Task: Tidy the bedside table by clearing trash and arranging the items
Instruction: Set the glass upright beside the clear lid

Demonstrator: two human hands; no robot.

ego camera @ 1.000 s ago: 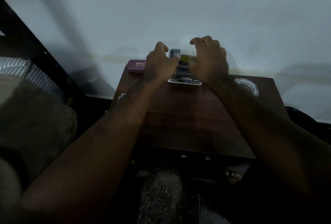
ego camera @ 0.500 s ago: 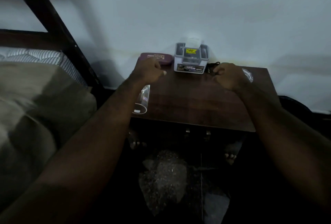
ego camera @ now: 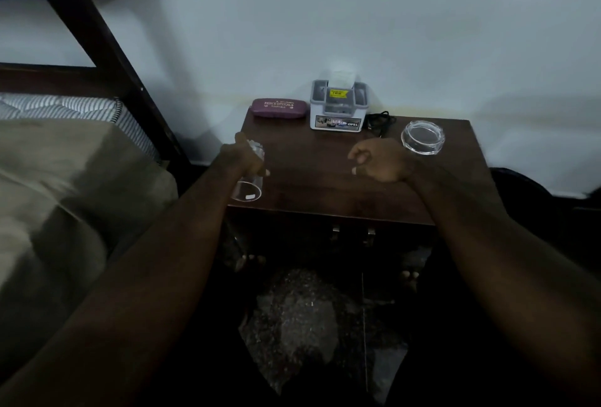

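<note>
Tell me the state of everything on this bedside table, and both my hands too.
spectacle case, closed, lying flat.
white box, upright, against the wall.
black cable, bunched beside the white box.
ashtray, upright, looks empty.
left hand, grips the glass.
glass, empty, held.
right hand, loosely curled, holding nothing.
</note>
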